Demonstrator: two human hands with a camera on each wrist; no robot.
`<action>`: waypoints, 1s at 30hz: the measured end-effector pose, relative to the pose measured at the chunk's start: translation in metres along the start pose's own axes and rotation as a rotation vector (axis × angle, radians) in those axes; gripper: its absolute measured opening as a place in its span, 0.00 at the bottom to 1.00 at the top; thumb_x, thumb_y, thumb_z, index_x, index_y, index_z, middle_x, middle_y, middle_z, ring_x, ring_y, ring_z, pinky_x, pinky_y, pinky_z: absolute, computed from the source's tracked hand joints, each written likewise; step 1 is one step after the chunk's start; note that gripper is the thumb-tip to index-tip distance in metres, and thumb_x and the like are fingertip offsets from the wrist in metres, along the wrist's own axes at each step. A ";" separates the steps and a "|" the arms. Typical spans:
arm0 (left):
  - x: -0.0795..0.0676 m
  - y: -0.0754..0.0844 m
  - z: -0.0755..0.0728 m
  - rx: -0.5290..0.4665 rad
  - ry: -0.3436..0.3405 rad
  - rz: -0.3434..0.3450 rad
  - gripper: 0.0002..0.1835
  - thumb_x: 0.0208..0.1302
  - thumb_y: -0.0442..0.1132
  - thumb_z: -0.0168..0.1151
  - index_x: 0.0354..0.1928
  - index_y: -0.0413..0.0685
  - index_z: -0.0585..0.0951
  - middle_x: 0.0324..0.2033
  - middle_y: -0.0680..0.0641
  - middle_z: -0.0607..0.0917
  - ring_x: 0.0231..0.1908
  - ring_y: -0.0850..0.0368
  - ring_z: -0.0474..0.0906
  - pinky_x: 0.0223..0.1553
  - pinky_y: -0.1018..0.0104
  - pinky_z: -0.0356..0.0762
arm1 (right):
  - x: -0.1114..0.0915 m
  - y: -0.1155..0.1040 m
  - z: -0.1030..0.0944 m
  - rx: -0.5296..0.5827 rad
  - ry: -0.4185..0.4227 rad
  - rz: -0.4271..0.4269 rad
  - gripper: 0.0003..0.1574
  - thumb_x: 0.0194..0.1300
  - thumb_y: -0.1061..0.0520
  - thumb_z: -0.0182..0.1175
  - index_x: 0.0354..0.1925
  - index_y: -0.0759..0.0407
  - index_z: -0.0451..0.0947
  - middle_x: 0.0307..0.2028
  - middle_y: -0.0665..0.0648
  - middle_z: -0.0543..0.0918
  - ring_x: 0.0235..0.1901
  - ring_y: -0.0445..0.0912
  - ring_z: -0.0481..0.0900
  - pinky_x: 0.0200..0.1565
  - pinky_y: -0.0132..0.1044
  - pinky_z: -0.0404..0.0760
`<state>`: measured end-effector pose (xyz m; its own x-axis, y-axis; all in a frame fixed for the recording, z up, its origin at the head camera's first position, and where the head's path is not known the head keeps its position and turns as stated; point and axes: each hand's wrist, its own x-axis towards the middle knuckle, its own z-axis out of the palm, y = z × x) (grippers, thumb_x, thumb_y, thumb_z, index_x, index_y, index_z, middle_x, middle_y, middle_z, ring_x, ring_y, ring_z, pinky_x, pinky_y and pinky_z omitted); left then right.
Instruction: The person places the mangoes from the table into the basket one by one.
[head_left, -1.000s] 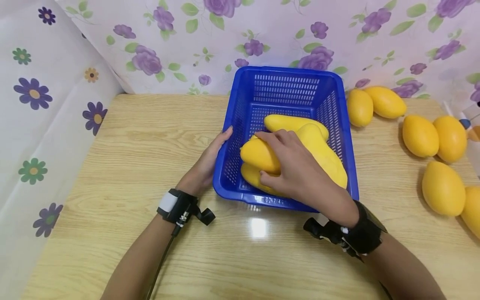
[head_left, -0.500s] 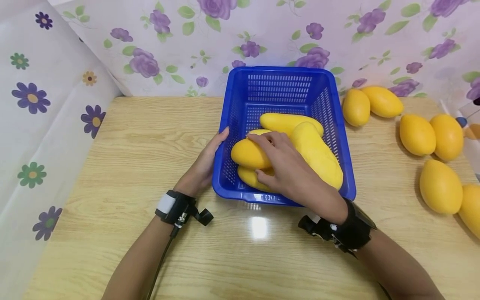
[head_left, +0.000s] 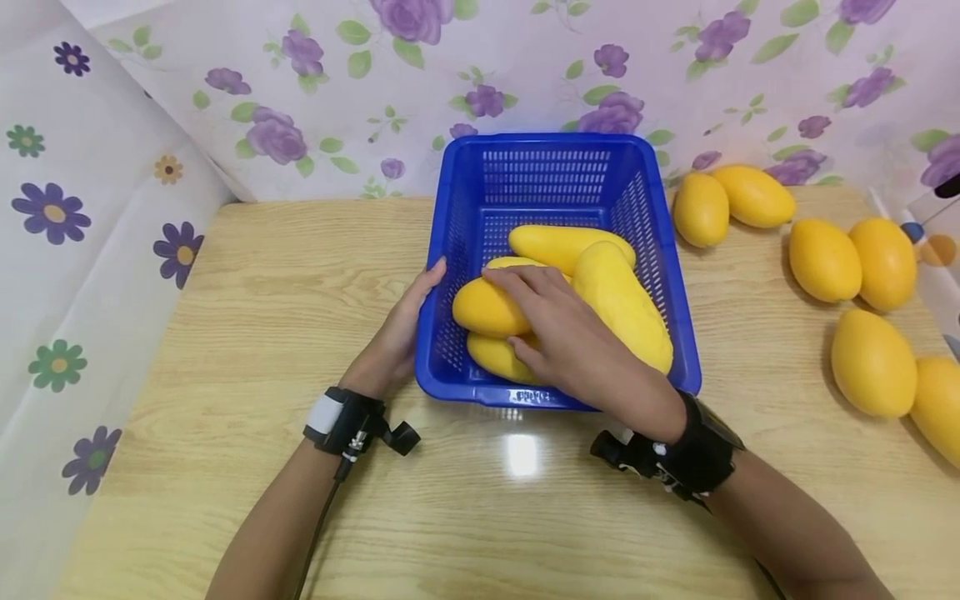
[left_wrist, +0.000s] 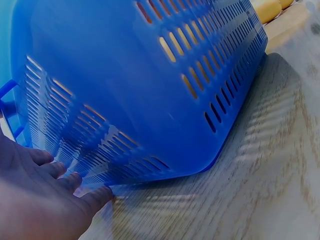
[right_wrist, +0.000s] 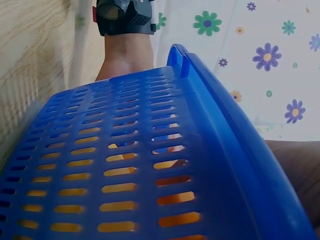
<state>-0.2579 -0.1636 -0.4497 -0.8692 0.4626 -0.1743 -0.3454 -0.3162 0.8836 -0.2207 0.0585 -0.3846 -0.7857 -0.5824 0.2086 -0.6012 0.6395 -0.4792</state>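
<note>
A blue plastic basket [head_left: 551,143] with slotted walls stands on the wooden table. My right hand [head_left: 566,333] reaches over its front rim and grips an orange-yellow mango [head_left: 487,307], thumb on the near side and fingers over the top. Beneath that mango is another yellow fruit [head_left: 498,358], partly covered by the hand. A large lumpy yellow fruit [head_left: 624,304] and a long smooth one [head_left: 562,243] lie to the right and behind. Against the basket's left wall rests my left hand [head_left: 393,342], its fingers [left_wrist: 96,200] extended along the slotted side in the left wrist view.
Several mangoes [head_left: 825,260] lie on the table to the right of the basket, some near the back wall. A flowered sheet [head_left: 322,100] hangs behind the table and another at the left. Bare tabletop [head_left: 300,275] extends left of the basket.
The right hand and the mango it grips have shifted left inside the basket, relative to the other fruits. The head view has drifted slightly. The left hand stays at the basket's side.
</note>
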 end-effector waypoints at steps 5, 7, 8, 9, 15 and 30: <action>0.000 0.001 -0.001 -0.011 -0.008 0.001 0.38 0.73 0.63 0.41 0.78 0.58 0.49 0.69 0.44 0.64 0.67 0.48 0.64 0.64 0.48 0.62 | 0.001 0.000 0.000 -0.022 -0.010 0.004 0.42 0.63 0.62 0.64 0.73 0.57 0.61 0.69 0.59 0.68 0.67 0.55 0.64 0.68 0.47 0.61; 0.000 0.001 -0.001 -0.007 -0.008 0.001 0.38 0.72 0.64 0.41 0.78 0.58 0.49 0.69 0.44 0.64 0.66 0.48 0.64 0.64 0.48 0.63 | 0.001 0.000 0.000 -0.032 -0.018 0.009 0.42 0.64 0.61 0.64 0.73 0.57 0.61 0.69 0.59 0.67 0.68 0.55 0.63 0.68 0.47 0.60; 0.000 0.001 -0.001 -0.005 -0.009 0.001 0.38 0.72 0.64 0.41 0.78 0.58 0.49 0.69 0.44 0.64 0.67 0.48 0.64 0.64 0.48 0.63 | 0.001 0.000 0.000 -0.037 -0.020 0.006 0.42 0.64 0.61 0.64 0.73 0.57 0.61 0.69 0.60 0.67 0.69 0.55 0.63 0.69 0.47 0.59; 0.000 0.001 -0.001 0.001 -0.011 0.000 0.38 0.72 0.64 0.41 0.78 0.58 0.49 0.70 0.45 0.64 0.67 0.49 0.63 0.64 0.48 0.63 | 0.001 0.000 0.000 -0.044 -0.025 0.004 0.42 0.64 0.61 0.64 0.73 0.57 0.60 0.69 0.60 0.67 0.69 0.55 0.62 0.69 0.47 0.58; 0.000 -0.001 -0.001 0.007 -0.023 -0.002 0.38 0.72 0.64 0.40 0.78 0.59 0.49 0.71 0.45 0.62 0.67 0.49 0.63 0.65 0.48 0.61 | -0.001 0.000 -0.002 -0.078 -0.037 -0.022 0.44 0.64 0.60 0.64 0.74 0.57 0.59 0.70 0.62 0.65 0.72 0.57 0.57 0.71 0.48 0.52; 0.001 -0.001 0.000 0.025 -0.031 -0.005 0.38 0.73 0.63 0.38 0.79 0.60 0.48 0.73 0.41 0.57 0.68 0.48 0.61 0.68 0.44 0.55 | -0.008 -0.001 -0.014 -0.072 -0.052 0.007 0.49 0.65 0.49 0.65 0.77 0.51 0.54 0.74 0.60 0.59 0.75 0.55 0.49 0.70 0.53 0.54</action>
<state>-0.2585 -0.1633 -0.4509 -0.8563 0.4894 -0.1652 -0.3400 -0.2932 0.8935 -0.2159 0.0696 -0.3740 -0.7821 -0.6023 0.1598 -0.6065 0.6769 -0.4171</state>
